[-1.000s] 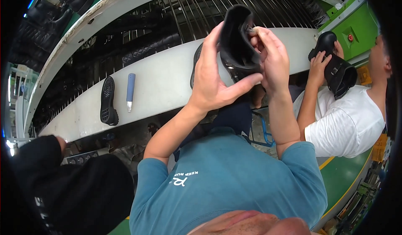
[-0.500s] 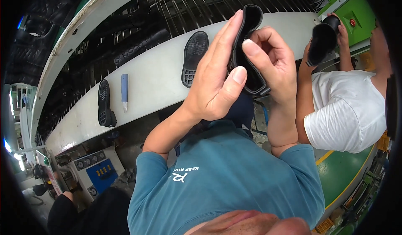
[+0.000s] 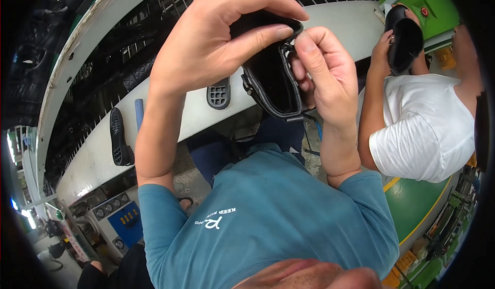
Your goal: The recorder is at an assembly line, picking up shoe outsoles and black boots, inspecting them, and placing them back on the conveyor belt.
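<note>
Above the pale table, both hands hold a black boot upper (image 3: pixel 273 77) with a dark lined opening facing me. My left hand (image 3: pixel 216 41) arches over its far left side, the thumb pressed along the upper's edge and the fingers stretched across the top. With bent fingers and thumb, my right hand (image 3: pixel 326 75) pinches the right rim of the opening. A small buckle-like piece shows on the upper's left side. Partly hidden under my left forearm lies a black shoe sole (image 3: pixel 218 94). Farther left are another black sole (image 3: pixel 119 137) and a blue-handled tool (image 3: pixel 139 111), mostly covered by my arm.
A long pale table (image 3: pixel 343 39) curves across, with a rack of metal rods behind it. To my right a co-worker in a white shirt (image 3: pixel 415 126) holds another black boot (image 3: pixel 405 41) near a green machine (image 3: pixel 430 10). A gauge panel (image 3: pixel 116 219) stands lower left.
My left hand has moved up and left, from flat against the upper to curling over it. The upper has turned, so its opening faces me more. The co-worker's boot has tilted.
</note>
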Tool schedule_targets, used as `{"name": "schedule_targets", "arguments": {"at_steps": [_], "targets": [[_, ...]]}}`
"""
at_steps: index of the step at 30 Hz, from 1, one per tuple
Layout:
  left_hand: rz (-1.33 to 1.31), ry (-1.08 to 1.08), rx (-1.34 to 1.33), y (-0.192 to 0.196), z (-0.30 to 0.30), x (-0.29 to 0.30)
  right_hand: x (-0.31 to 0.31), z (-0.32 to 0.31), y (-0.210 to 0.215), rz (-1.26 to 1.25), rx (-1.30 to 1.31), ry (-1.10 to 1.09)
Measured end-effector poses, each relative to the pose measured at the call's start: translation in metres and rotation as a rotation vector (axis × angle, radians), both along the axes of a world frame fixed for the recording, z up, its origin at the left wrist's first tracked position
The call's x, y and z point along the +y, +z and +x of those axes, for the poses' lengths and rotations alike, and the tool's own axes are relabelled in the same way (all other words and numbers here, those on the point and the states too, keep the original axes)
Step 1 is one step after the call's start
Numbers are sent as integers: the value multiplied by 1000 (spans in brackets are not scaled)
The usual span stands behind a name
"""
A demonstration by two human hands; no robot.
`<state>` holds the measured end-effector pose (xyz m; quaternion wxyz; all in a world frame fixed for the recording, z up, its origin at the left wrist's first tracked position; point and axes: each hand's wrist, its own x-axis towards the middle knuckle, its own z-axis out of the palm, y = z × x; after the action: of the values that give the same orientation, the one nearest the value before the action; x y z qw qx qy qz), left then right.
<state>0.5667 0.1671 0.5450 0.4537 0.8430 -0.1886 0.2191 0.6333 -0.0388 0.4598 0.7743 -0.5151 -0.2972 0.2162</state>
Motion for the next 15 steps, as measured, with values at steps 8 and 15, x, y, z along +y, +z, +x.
{"name": "schedule_targets", "arguments": {"at_steps": [8,15], "targets": [[17,277,85,-3,-11,-9,-12,25,-73,-40,229,106],[-331,-281,-595,-67,34,15,-21,22,-111,-118,-69,-135]]}}
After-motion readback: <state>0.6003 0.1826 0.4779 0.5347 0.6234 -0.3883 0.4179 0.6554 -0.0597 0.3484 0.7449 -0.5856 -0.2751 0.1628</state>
